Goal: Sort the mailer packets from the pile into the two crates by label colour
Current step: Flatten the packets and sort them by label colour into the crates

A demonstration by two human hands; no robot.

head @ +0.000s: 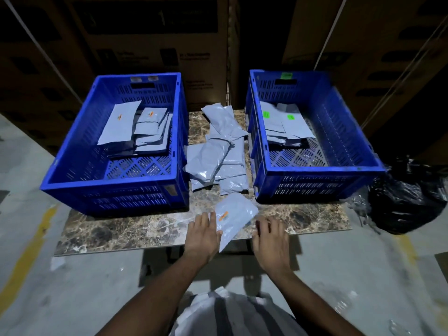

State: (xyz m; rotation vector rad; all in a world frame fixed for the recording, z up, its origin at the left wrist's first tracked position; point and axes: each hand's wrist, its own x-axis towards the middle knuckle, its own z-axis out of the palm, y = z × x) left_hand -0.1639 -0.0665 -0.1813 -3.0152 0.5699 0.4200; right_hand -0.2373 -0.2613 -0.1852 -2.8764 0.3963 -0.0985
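Observation:
A grey mailer packet (234, 218) with an orange label lies tilted at the table's near edge, and my left hand (203, 236) holds its left side. My right hand (270, 237) hovers just right of it, fingers apart, holding nothing. A pile of grey packets (219, 151) lies between two blue crates. The left crate (72, 175) holds several packets with orange labels (150, 114). The right crate (339, 170) holds several packets with green labels (266, 114).
The crates stand on a marble-patterned table (121, 229) over a grey floor with a yellow line. A black plastic bag (407, 200) sits on the floor at the right. Tall cardboard boxes (150, 44) form a wall behind the table.

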